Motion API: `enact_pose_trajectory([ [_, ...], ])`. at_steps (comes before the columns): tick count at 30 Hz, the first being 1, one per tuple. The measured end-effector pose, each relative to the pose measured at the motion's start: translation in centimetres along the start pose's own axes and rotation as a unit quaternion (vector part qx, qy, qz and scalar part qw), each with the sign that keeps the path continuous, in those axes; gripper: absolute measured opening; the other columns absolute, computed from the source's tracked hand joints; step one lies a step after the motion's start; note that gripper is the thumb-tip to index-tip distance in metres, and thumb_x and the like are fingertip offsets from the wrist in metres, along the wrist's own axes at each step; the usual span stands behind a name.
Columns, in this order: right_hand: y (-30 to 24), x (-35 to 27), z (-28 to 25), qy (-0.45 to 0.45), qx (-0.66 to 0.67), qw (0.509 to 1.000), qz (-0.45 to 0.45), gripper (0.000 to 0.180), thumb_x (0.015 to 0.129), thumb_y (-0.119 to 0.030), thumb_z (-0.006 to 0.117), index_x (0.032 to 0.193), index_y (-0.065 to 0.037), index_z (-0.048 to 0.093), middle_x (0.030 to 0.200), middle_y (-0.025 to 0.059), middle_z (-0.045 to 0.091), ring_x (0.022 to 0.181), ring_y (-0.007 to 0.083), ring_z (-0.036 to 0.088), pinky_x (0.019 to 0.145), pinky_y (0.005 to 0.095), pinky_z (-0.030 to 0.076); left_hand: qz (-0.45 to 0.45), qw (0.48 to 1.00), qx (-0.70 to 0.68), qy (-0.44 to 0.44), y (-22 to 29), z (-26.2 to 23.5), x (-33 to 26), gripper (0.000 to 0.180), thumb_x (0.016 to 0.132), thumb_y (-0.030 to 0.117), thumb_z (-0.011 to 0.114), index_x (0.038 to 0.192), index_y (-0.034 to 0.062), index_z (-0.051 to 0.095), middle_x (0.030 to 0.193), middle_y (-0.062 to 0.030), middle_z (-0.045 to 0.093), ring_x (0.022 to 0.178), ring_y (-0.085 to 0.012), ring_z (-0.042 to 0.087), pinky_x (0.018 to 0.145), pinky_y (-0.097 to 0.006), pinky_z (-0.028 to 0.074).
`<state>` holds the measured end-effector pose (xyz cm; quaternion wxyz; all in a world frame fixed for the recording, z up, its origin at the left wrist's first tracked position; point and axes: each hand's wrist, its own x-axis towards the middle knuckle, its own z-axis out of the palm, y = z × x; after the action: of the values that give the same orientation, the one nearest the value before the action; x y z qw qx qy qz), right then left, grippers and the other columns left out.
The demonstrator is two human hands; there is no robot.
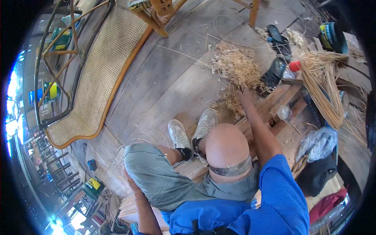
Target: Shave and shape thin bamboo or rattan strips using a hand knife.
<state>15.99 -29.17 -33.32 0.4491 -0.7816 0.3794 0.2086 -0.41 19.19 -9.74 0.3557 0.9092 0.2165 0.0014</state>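
My right hand (pixel 245 97) reaches forward over the low end of a pile of curly tan shavings (pixel 235 64) on the floor. Its fingers look drawn together, with a small dark tip showing at them; what they hold is too small to make out. Beside the outer side of my left knee hangs my left hand (pixel 133 183), its fingers mostly hidden by the leg. A dark band (pixel 231 168) circles my bare right leg just above the knee. Wooden beams (pixel 284 100) lie right of the shavings, under my right forearm.
At left stands a long woven cane seat (pixel 105 58) with an orange-brown wooden rim. Dark sandals (pixel 274 72) lie beyond the beams. To the right are a bundle of cane strips (pixel 329 100), a clear plastic bag (pixel 319 143) and a dark green can (pixel 333 37).
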Motion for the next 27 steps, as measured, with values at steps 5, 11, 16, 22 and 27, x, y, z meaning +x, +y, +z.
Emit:
enact_pose_trajectory([
  [5,4.3,4.3,2.3,0.022,-0.21,0.976,-0.047,0.047,0.081,-0.041,0.055,0.102,0.0,0.06,0.091,0.0205,0.063,0.088,0.0319,0.062,0.074,0.0411,0.048,0.022,0.997,0.075,-0.01,-0.7,0.6,0.3,0.035,0.081,0.012,0.058,0.113,0.0007,0.05,0.103,-0.0173,0.054,0.093,-0.028,0.053,0.082,-0.038,0.042],
  [11,-1.4,2.1,-2.4,0.204,0.18,0.958,-0.09,0.027,0.078,-0.021,0.061,0.092,0.002,0.059,0.081,0.0124,0.062,0.073,0.0238,0.06,0.067,0.0364,0.046,0.07,0.988,0.139,-0.013,-0.9,1.0,0.8,0.034,0.081,0.01,0.057,0.113,0.0006,0.05,0.104,-0.0172,0.053,0.093,-0.0274,0.053,0.082,-0.037,0.042],
  [16,-9.2,-8.5,-9.3,0.256,0.375,0.862,-0.227,0.021,0.08,-0.014,0.058,0.094,0.001,0.058,0.073,0.0039,0.057,0.063,0.0123,0.053,0.058,0.027,0.044,0.061,0.997,0.051,0.007,4.4,1.3,2.0,0.033,0.08,0.005,0.055,0.112,0.0,0.05,0.107,-0.0169,0.053,0.097,-0.0274,0.052,0.086,-0.037,0.04],
  [22,-15.2,-27.5,-13.9,-0.029,0.195,0.967,-0.164,0.013,0.082,-0.009,0.057,0.093,-0.004,0.061,0.07,0.0009,0.057,0.066,0.0089,0.055,0.058,0.024,0.045,0.161,0.984,-0.009,0.081,16.2,1.8,0.1,0.029,0.08,-0.003,0.048,0.107,0.0004,0.054,0.119,-0.0145,0.051,0.116,-0.0284,0.045,0.101,-0.037,0.033],
  [27,-13.6,-35.6,-13.0,-0.234,-0.079,0.892,-0.379,0.016,0.082,-0.011,0.058,0.094,-0.001,0.063,0.078,-0.0006,0.062,0.077,0.0104,0.057,0.068,0.0257,0.046,0.417,0.898,-0.063,-0.124,24.4,3.9,-3.4,0.024,0.079,0.005,0.057,0.103,0.0038,0.057,0.108,-0.0128,0.056,0.106,-0.0303,0.052,0.091,-0.039,0.041],
])
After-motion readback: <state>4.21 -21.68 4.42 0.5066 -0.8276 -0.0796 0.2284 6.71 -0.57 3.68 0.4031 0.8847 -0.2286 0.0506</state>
